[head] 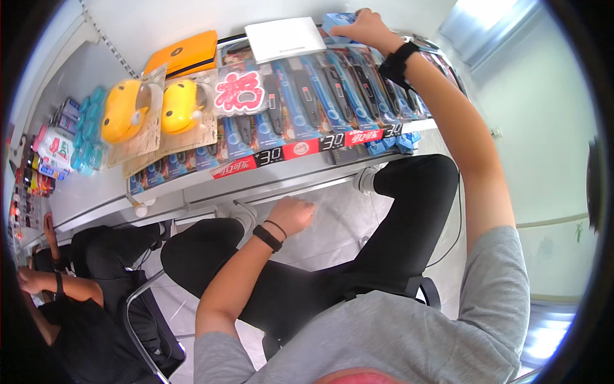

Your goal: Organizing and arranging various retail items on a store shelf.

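My right hand point(367, 30) reaches to the back of the shelf, its fingers around the side of a blue box point(339, 20). Beside that hand lies a white box point(285, 39). In front is a row of black-handled tools in blue blister cards point(307, 96), whose kind I cannot tell. My left hand point(291, 214) hangs over my lap, fingers curled, with nothing visible in it. To the left, a pink-and-white sign in a clear sleeve point(240, 92) lies on the cards, beside two yellow animal-shaped items on cards point(178, 106) and an orange box point(184, 52).
Price strips point(300, 149) run along the shelf's front edge. Small blue boxes point(407, 141) sit below it. Turquoise packed items point(88, 129) and white bottles point(55, 144) stand at left. A person in black point(91, 331) sits at lower left beside a metal-framed chair point(132, 312).
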`<action>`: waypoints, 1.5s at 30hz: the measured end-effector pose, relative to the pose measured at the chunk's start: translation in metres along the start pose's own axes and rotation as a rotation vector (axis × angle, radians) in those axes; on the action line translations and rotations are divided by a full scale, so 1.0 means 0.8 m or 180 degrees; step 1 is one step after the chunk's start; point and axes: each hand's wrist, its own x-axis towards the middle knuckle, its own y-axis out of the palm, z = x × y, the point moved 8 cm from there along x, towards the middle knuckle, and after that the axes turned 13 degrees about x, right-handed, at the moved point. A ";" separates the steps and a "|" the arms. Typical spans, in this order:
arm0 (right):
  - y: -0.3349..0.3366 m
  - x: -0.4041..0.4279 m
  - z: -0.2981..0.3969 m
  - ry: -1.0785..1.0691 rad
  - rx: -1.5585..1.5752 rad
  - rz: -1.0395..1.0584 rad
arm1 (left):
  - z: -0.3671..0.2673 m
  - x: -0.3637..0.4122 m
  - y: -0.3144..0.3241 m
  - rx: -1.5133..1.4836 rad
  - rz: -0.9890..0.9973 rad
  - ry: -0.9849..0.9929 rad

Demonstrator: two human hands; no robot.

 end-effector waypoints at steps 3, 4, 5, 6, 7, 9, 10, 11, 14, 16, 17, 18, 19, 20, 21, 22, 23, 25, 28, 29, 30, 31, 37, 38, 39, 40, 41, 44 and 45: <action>0.013 -0.004 0.006 -0.0096 -0.0298 -0.0029 | 0.003 -0.001 0.001 0.0105 -0.0062 0.0010; 0.026 -0.006 0.008 -0.0148 -0.0528 0.0304 | 0.002 -0.001 0.001 0.0093 -0.0113 0.0045; 0.027 -0.007 0.008 -0.0129 -0.0522 0.0279 | 0.002 -0.001 0.001 0.0078 -0.0165 0.0081; 0.032 -0.010 0.006 -0.0006 -0.0630 0.0432 | 0.000 0.000 0.001 0.0081 -0.0164 0.0093; 0.036 -0.012 0.004 0.0117 -0.0738 0.0584 | 0.001 0.000 0.001 0.0060 -0.0134 0.0070; 0.031 -0.016 0.011 0.0165 -0.0724 0.0668 | 0.002 -0.001 0.001 0.0038 -0.0103 0.0049; 0.030 -0.020 0.013 0.0308 -0.0676 0.0763 | 0.003 -0.002 0.001 0.0046 -0.0083 0.0025; 0.031 -0.022 0.013 0.0449 -0.0627 0.0859 | 0.004 -0.003 0.002 0.0054 -0.0064 -0.0002; 0.025 -0.016 0.001 0.0233 -0.0742 0.0910 | 0.002 -0.001 0.000 0.0063 -0.0144 0.0048; 0.022 -0.012 0.002 0.0173 -0.0468 0.0975 | 0.001 -0.003 -0.001 0.0048 -0.0176 0.0053; 0.022 -0.011 0.004 0.0120 -0.0194 0.1033 | 0.001 -0.004 -0.002 0.0035 -0.0206 0.0067; 0.020 -0.012 0.002 0.0120 -0.0202 0.1042 | 0.001 -0.004 0.000 0.0024 -0.0210 0.0064; 0.018 -0.012 0.002 0.0002 -0.0283 0.0992 | 0.001 -0.004 0.003 0.0031 -0.0181 0.0064; 0.015 -0.012 0.003 -0.0113 -0.0364 0.0940 | 0.002 -0.004 0.006 0.0037 -0.0152 0.0067; 0.012 -0.012 -0.002 -0.0097 -0.0372 0.0942 | 0.001 -0.003 0.006 0.0026 -0.0149 0.0081; 0.008 -0.011 -0.006 -0.0142 -0.0328 0.0901 | 0.001 -0.002 0.006 0.0043 -0.0113 0.0078; 0.002 -0.012 -0.011 -0.0182 -0.0287 0.0857 | 0.000 0.001 0.008 0.0059 -0.0077 0.0082; -0.014 -0.019 -0.008 -0.0359 -0.0475 0.0659 | 0.003 0.000 0.016 0.0045 0.0000 0.0053; -0.057 -0.089 0.082 -0.1430 -0.1285 0.0118 | 0.013 -0.006 0.021 0.0005 0.0122 -0.0086; -0.078 -0.123 0.121 -0.1159 -0.0759 0.0383 | 0.015 -0.006 0.022 -0.0011 0.0186 -0.0136; -0.089 -0.149 0.141 -0.0852 -0.0241 0.0637 | 0.016 -0.005 0.020 0.0007 0.0175 -0.0136; -0.083 -0.174 0.137 -0.1188 -0.0118 0.0657 | 0.016 -0.003 0.013 -0.0053 0.0207 -0.0107; 0.053 -0.377 0.106 -0.0197 0.1933 0.4966 | 0.012 0.001 0.007 0.0093 0.0481 -0.0124; 0.095 -0.398 0.061 -0.0071 0.1984 0.5255 | 0.011 0.001 0.010 0.0068 0.0492 -0.0097; 0.126 -0.394 0.018 0.0328 0.1451 0.5177 | 0.013 -0.004 0.014 0.0042 0.0513 -0.0115; 0.155 -0.376 -0.025 0.0152 0.0726 0.4787 | 0.015 -0.009 0.018 0.0050 0.0547 -0.0130; 0.175 -0.357 -0.094 -0.0348 0.0145 0.3851 | 0.011 0.000 0.022 0.0041 0.0568 -0.0072; 0.159 -0.290 -0.164 0.0173 -0.0813 0.2326 | 0.015 -0.003 0.020 0.0076 0.0631 -0.0185; 0.146 -0.279 -0.182 -0.0222 -0.1528 0.1724 | 0.014 -0.001 0.016 0.0102 0.0617 -0.0231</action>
